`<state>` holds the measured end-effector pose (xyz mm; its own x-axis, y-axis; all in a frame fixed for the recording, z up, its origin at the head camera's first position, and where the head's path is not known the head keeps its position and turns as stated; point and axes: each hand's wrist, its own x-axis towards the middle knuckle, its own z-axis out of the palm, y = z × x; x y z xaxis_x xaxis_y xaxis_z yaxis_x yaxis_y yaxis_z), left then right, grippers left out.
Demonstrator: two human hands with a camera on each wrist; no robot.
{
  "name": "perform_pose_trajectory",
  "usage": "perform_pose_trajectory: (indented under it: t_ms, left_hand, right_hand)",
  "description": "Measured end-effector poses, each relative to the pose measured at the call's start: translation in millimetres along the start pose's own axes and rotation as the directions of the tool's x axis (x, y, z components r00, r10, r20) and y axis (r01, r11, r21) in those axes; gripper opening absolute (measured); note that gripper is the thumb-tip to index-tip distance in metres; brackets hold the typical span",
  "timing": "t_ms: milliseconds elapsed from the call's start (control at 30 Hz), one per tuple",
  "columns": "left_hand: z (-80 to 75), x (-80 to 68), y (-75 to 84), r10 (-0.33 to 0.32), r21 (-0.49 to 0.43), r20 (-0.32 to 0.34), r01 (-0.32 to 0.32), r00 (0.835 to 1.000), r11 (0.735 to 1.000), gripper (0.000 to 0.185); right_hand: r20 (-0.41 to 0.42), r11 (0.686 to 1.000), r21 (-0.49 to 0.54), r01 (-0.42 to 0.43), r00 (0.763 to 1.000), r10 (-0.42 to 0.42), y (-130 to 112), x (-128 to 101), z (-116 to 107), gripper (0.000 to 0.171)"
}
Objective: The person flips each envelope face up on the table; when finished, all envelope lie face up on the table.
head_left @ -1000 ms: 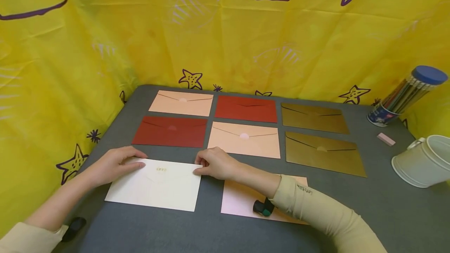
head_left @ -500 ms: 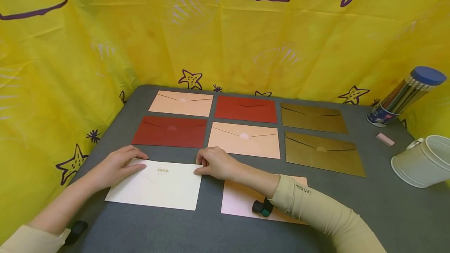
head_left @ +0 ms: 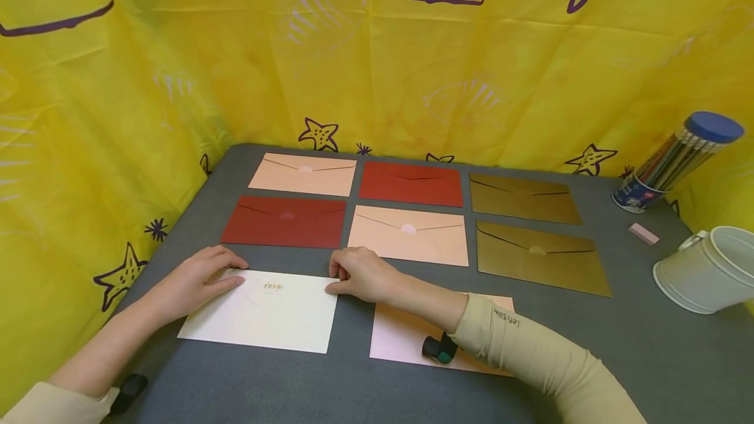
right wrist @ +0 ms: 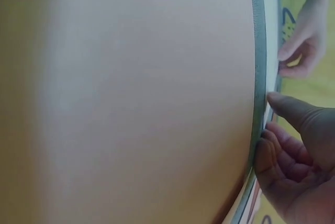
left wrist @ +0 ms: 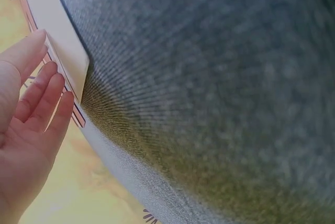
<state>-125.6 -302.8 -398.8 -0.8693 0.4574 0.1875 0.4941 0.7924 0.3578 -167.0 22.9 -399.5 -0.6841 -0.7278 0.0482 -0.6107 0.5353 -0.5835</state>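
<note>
A white envelope (head_left: 265, 316) with small gold print near its far edge lies on the dark grey table. My left hand (head_left: 203, 280) holds its far left corner, thumb on top and fingers at the far edge. In the left wrist view, the thumb of the left hand (left wrist: 34, 109) touches the white envelope (left wrist: 63, 41). At the far right corner, my right hand (head_left: 362, 273) pinches the white envelope between thumb and curled fingers. A pale pink envelope (head_left: 400, 339) lies partly hidden under my right forearm; it fills much of the right wrist view.
Beyond the hands lie two rows of envelopes: peach (head_left: 303, 182), red (head_left: 412, 192), gold (head_left: 524, 205), dark red (head_left: 285, 231), peach (head_left: 409, 247) and gold (head_left: 542, 267). At right stand a pencil cup (head_left: 639, 192), an eraser (head_left: 644, 233) and a white bucket (head_left: 701, 273). Yellow cloth (head_left: 377, 70) hangs behind.
Both hands keep their hold on the white envelope with almost no movement. Its gold print shows a little more clearly than one second ago.
</note>
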Motion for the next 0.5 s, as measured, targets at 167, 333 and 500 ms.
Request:
perform_pose_trajectory:
  t_ms: [167,333,500]
  left_hand:
    - [-0.8,1.0,-0.1,-0.002,0.006,0.001,0.002,1.000,1.000,0.016]
    - [0.6,5.4,5.7,-0.009,0.009,0.002,0.009,1.000,1.000,0.015]
    - [5.9,29.5,23.1,0.007,-0.025,-0.078,-0.009,0.997,1.000,0.012]
  right_hand:
    - [0.013,1.000,0.002,0.007,1.000,-0.007,1.6,0.8,-1.3,0.020]
    - [-0.005,0.998,0.027,0.049,0.999,-0.049,8.1,-1.1,-6.0,0.013]
    - [-0.143,0.998,0.042,0.043,0.989,-0.036,22.1,-8.6,-24.5,0.011]
